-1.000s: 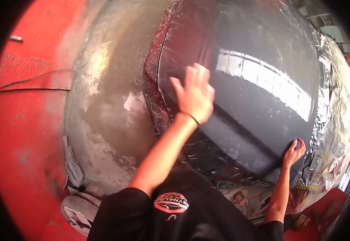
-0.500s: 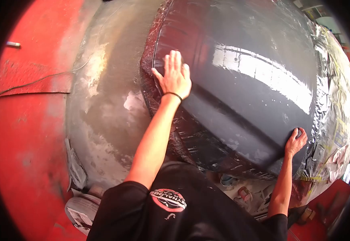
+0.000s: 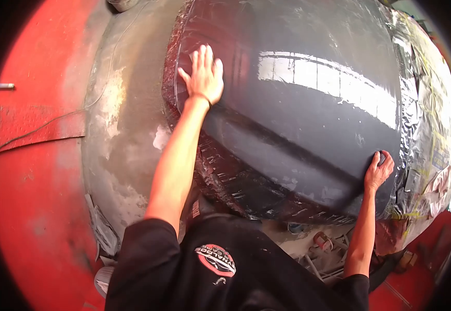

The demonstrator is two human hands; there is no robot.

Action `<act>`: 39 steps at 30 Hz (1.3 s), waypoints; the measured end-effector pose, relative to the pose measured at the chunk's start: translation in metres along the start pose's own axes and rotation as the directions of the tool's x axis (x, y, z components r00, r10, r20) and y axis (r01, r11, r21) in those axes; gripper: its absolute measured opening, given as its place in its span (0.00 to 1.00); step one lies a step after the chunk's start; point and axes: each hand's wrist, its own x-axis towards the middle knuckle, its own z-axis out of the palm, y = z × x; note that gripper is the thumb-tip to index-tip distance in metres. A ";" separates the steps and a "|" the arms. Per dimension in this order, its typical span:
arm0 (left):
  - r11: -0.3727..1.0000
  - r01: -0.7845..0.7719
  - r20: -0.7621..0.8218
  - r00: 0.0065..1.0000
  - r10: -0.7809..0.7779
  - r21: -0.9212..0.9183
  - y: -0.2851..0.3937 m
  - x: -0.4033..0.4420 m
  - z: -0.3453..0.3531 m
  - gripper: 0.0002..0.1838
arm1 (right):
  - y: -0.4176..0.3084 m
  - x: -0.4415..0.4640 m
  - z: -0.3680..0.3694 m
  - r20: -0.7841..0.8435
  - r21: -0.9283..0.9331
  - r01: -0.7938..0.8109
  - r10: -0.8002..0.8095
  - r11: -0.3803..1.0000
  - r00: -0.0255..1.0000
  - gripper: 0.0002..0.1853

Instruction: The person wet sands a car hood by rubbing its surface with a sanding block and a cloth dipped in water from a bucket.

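Observation:
A large glossy dark grey car panel [image 3: 298,119] fills the middle, with a bright window reflection across it. My left hand [image 3: 203,78] lies flat, fingers spread, near the panel's left edge, with a dark band round the wrist. Near the lower right corner of the panel, my right hand [image 3: 379,170] is curled round a small dark object [image 3: 381,158], mostly hidden by the fingers. Crinkled plastic film [image 3: 417,103] borders the panel on the right, and dark reddish film [image 3: 171,67] runs along its left edge.
A grey, dusty floor [image 3: 132,103] and a red floor area [image 3: 34,207] lie to the left, crossed by a thin cable [image 3: 54,120]. A small white cylinder [image 3: 5,86] is at the far left. Metal frame parts [image 3: 321,259] and a reddish roll [image 3: 322,241] sit below the panel.
My left hand has moved left and up to the panel's left edge. My right hand has shifted slightly up, still round the dark object. The view has also shifted.

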 end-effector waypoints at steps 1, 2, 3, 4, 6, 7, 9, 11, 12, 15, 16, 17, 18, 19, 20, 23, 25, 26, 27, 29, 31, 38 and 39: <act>0.996 -0.094 -0.038 0.995 0.094 -0.007 0.014 -0.036 -0.002 0.36 | 0.000 0.001 0.000 -0.002 0.004 0.001 -0.001 1.000 1.000 0.18; 0.974 -0.209 -0.005 0.978 0.210 0.084 0.027 -0.075 -0.010 0.35 | 0.000 0.001 -0.001 0.000 0.007 0.008 -0.008 1.000 1.000 0.18; 0.956 -0.285 0.053 0.958 0.282 0.062 0.041 -0.113 -0.023 0.35 | -0.006 0.001 -0.004 0.015 -0.004 -0.030 0.030 1.000 0.999 0.18; 0.944 -0.330 0.087 0.940 0.331 -0.031 0.045 -0.144 -0.028 0.36 | -0.005 -0.001 -0.004 0.021 -0.011 -0.028 0.028 1.000 0.999 0.19; 0.930 -0.366 0.135 0.921 0.367 -0.031 0.044 -0.150 -0.040 0.36 | -0.001 0.002 -0.001 0.020 -0.022 -0.011 0.011 1.000 1.000 0.19; 0.931 -0.361 0.108 0.925 0.364 -0.045 0.044 -0.136 -0.038 0.36 | -0.002 0.004 -0.001 0.021 -0.028 -0.024 0.025 0.999 0.999 0.19; 0.927 -0.372 0.034 0.927 0.374 -0.038 0.053 -0.088 -0.022 0.35 | -0.002 0.002 0.000 0.031 -0.046 -0.052 0.053 0.998 0.998 0.20; 0.932 -0.363 -0.017 0.932 0.363 -0.008 0.067 -0.043 -0.004 0.34 | 0.004 0.004 0.004 0.042 -0.048 -0.035 0.037 0.998 0.998 0.21; 0.935 -0.355 -0.033 0.935 0.354 -0.006 0.073 -0.035 -0.004 0.34 | 0.008 0.004 0.002 0.049 -0.053 -0.026 0.029 0.998 0.998 0.21; 0.925 -0.379 0.053 0.924 0.379 -0.010 0.070 -0.085 -0.021 0.35 | 0.016 0.003 0.005 0.046 -0.067 0.003 0.000 0.998 0.999 0.21; 0.912 -0.409 0.059 0.910 0.411 -0.046 0.065 -0.117 -0.026 0.35 | 0.017 0.004 0.006 0.044 -0.066 0.006 -0.003 0.998 0.999 0.21; 0.911 -0.402 0.091 0.908 0.409 -0.086 0.061 -0.150 -0.033 0.36 | 0.011 0.003 0.005 0.040 -0.056 -0.017 0.019 0.998 0.999 0.21; 0.909 -0.397 0.124 0.903 0.411 -0.125 0.059 -0.167 -0.040 0.36 | 0.010 0.002 0.004 0.041 -0.052 -0.023 0.026 0.998 0.999 0.21; 0.909 -0.405 0.103 0.905 0.414 -0.098 0.060 -0.161 -0.039 0.36 | 0.010 0.002 0.004 0.042 -0.048 -0.028 0.030 0.998 0.999 0.20; 0.908 -0.412 0.079 0.905 0.417 -0.074 0.061 -0.148 -0.035 0.35 | 0.010 0.003 0.004 0.040 -0.044 -0.031 0.033 0.999 0.999 0.20; 0.923 -0.384 -0.016 0.923 0.384 -0.011 0.080 -0.065 -0.018 0.34 | 0.017 0.004 0.005 0.062 -0.069 -0.006 0.010 0.998 0.998 0.20; 0.931 -0.365 -0.027 0.931 0.364 -0.008 0.087 -0.052 -0.014 0.33 | 0.011 0.002 0.002 0.046 -0.067 -0.013 0.016 0.998 0.999 0.20; 0.934 -0.358 -0.010 0.934 0.358 -0.004 0.087 -0.059 -0.015 0.33 | 0.008 0.002 0.002 0.037 -0.060 -0.016 0.018 0.998 0.999 0.20; 0.934 -0.357 0.005 0.934 0.357 0.006 0.088 -0.067 -0.021 0.33 | 0.009 0.002 0.002 0.040 -0.069 -0.017 0.019 0.997 0.999 0.20; 0.915 -0.398 0.072 0.913 0.402 -0.065 0.077 -0.127 -0.027 0.35 | 0.008 0.003 0.005 0.041 -0.064 -0.021 0.024 0.998 0.999 0.20; 0.895 -0.437 0.162 0.880 0.446 -0.090 0.068 -0.158 -0.037 0.36 | 0.006 0.002 0.003 0.036 -0.059 -0.018 0.020 0.998 0.999 0.20; 0.966 -0.246 0.052 0.969 0.243 0.084 0.084 0.035 -0.004 0.35 | -0.005 0.000 -0.001 -0.043 -0.004 0.027 -0.027 1.000 0.999 0.17; 0.970 -0.222 -0.050 0.972 0.228 0.098 0.096 0.026 0.015 0.35 | -0.010 -0.001 -0.006 -0.026 -0.023 0.011 -0.011 1.000 1.000 0.17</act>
